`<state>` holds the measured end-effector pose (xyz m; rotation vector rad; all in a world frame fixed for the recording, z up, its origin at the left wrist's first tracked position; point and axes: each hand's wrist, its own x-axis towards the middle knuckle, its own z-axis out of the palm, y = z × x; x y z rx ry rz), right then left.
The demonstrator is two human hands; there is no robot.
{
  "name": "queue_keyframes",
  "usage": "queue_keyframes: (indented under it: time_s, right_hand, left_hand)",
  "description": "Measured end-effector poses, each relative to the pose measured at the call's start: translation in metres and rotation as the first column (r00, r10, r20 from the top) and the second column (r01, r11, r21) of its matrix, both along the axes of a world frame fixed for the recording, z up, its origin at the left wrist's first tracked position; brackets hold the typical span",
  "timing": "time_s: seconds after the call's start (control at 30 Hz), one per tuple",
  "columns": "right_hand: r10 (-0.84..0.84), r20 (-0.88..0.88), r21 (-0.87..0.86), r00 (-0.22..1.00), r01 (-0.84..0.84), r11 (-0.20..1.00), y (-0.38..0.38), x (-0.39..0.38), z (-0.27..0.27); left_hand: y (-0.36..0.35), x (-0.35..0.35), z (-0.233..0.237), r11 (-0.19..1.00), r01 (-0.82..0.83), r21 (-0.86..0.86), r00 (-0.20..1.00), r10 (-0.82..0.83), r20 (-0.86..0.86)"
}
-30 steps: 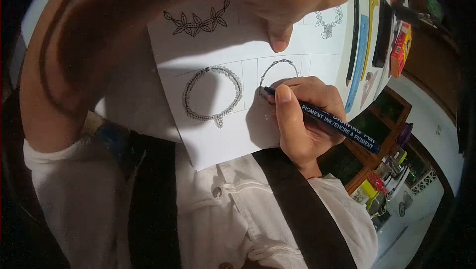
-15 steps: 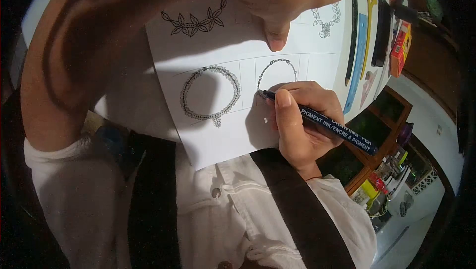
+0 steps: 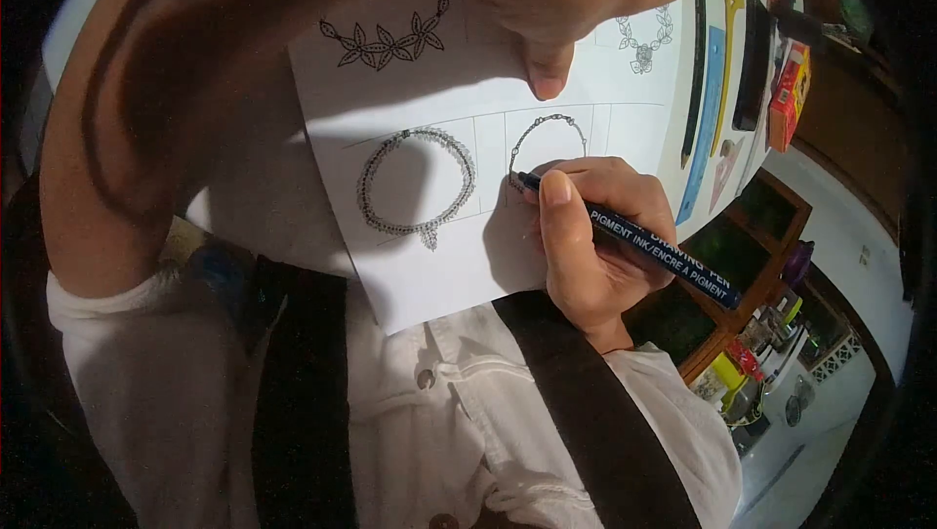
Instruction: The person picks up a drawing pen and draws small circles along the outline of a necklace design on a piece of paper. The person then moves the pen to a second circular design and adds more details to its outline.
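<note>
My right hand is closed around a dark drawing pen with white lettering, held slanted. The pen's tip touches the lower left part of a thin oval chain drawing on the white paper. Reaching over from the left, my left hand rests on the upper part of the sheet, one digit stretched out and pressed flat; its other fingers are mostly hidden. Between my forearm and the sheet's lower edge lies a beaded ring drawing with a small pendant.
Right of the paper are a black pencil, a blue ruler, a yellow tool, a black case and a red-and-yellow box. A leafy necklace drawing lies under my forearm's edge.
The sheet has shifted very slightly to the right under my left hand. The pen tip has moved slightly up and right, still at the same side of the chain drawing.
</note>
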<state>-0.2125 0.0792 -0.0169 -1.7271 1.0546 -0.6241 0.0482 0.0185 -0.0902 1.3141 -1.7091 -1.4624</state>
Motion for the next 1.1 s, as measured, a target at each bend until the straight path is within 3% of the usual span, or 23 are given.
queue_keyframes:
  time_s: [0.03,0.07,0.13,0.17,0.23,0.37,0.43,0.47,0.53,0.57,0.63,0.67,0.73,0.77,0.8,0.83,0.87,0.93,1.1]
  right_hand:
    - [0.007,0.005,-0.012,1.000,-0.007,1.000,0.000,0.000,0.000]
    - [0.014,0.011,-0.025,1.000,-0.014,1.000,-0.001,0.001,-0.001]
    - [0.022,0.028,-0.035,0.999,-0.021,0.999,-0.002,0.001,-0.003]
    - [0.030,0.044,-0.045,0.999,-0.028,0.999,-0.001,0.001,-0.003]
    - [0.041,0.019,-0.044,0.999,-0.040,0.998,-0.002,0.000,-0.002]
    - [0.034,0.012,-0.042,0.999,-0.033,0.999,-0.001,0.000,-0.002]
    - [0.019,0.025,-0.049,1.000,-0.018,0.999,0.000,0.001,-0.003]
    - [0.005,0.037,-0.056,0.999,-0.003,0.998,0.000,0.002,-0.003]
    - [-0.008,0.039,-0.048,0.999,0.010,0.999,0.001,0.003,-0.003]
    - [-0.020,0.041,-0.040,0.999,0.021,0.999,0.001,0.003,-0.003]
    - [0.001,0.046,-0.045,0.999,0.002,0.999,-0.001,0.003,-0.003]
    - [0.020,0.051,-0.050,0.999,-0.018,0.999,-0.002,0.002,-0.003]
    - [0.013,0.053,-0.040,0.998,-0.011,0.999,-0.001,0.002,-0.003]
    - [0.005,0.056,-0.031,0.998,-0.003,1.000,-0.001,0.002,-0.003]
    - [0.005,0.056,-0.030,0.998,-0.003,1.000,-0.001,0.002,-0.003]
    - [0.008,0.087,-0.029,0.996,-0.005,1.000,-0.002,0.001,-0.004]
    - [0.010,0.118,-0.027,0.993,-0.007,1.000,-0.002,0.001,-0.005]
    - [-0.002,0.119,0.000,0.993,0.002,1.000,-0.001,-0.001,-0.003]
    - [0.030,0.065,-0.027,0.997,-0.029,0.999,-0.001,0.000,-0.002]
  left_hand:
    - [0.000,-0.002,0.003,0.999,-0.017,0.038,0.994,0.021,-0.109]
    - [0.004,-0.004,0.007,0.999,-0.017,0.038,0.994,0.021,-0.109]
    - [0.020,-0.010,0.022,0.971,-0.105,-0.216,0.987,0.128,0.096]
    - [0.021,-0.009,0.046,0.971,-0.105,-0.217,0.987,0.128,0.096]
    - [0.010,-0.005,0.097,0.977,0.213,-0.019,0.872,-0.181,0.455]
    - [-0.005,-0.016,0.090,0.984,0.117,0.133,0.881,-0.164,0.444]
    - [-0.004,-0.019,0.069,0.975,-0.035,0.217,0.943,-0.040,0.331]
    - [0.000,-0.015,0.064,0.975,-0.035,0.218,0.943,-0.040,0.331]
    - [0.012,-0.007,0.058,1.000,-0.006,0.027,0.986,0.001,0.166]
    - [0.011,-0.006,0.040,1.000,-0.006,0.027,0.986,0.002,0.166]
    - [0.004,-0.008,0.006,0.997,-0.073,-0.015,0.976,0.069,-0.206]
    - [0.008,-0.004,0.005,0.997,-0.073,-0.015,0.976,0.069,-0.206]
    - [0.020,0.004,0.016,0.945,-0.067,-0.321,0.953,-0.034,-0.300]
    - [0.016,0.001,0.040,0.945,-0.067,-0.321,0.953,-0.034,-0.300]
    - [0.006,-0.006,0.072,0.996,-0.003,-0.090,1.000,0.004,0.008]
    - [0.004,-0.012,0.091,0.988,-0.016,0.155,0.949,-0.034,0.314]
    - [0.011,-0.013,0.093,0.988,-0.016,0.156,0.948,-0.034,0.315]
    - [0.023,-0.012,0.093,0.996,0.061,-0.058,0.903,-0.031,0.429]
    - [0.024,-0.008,0.093,0.990,0.097,-0.104,0.909,-0.046,0.413]
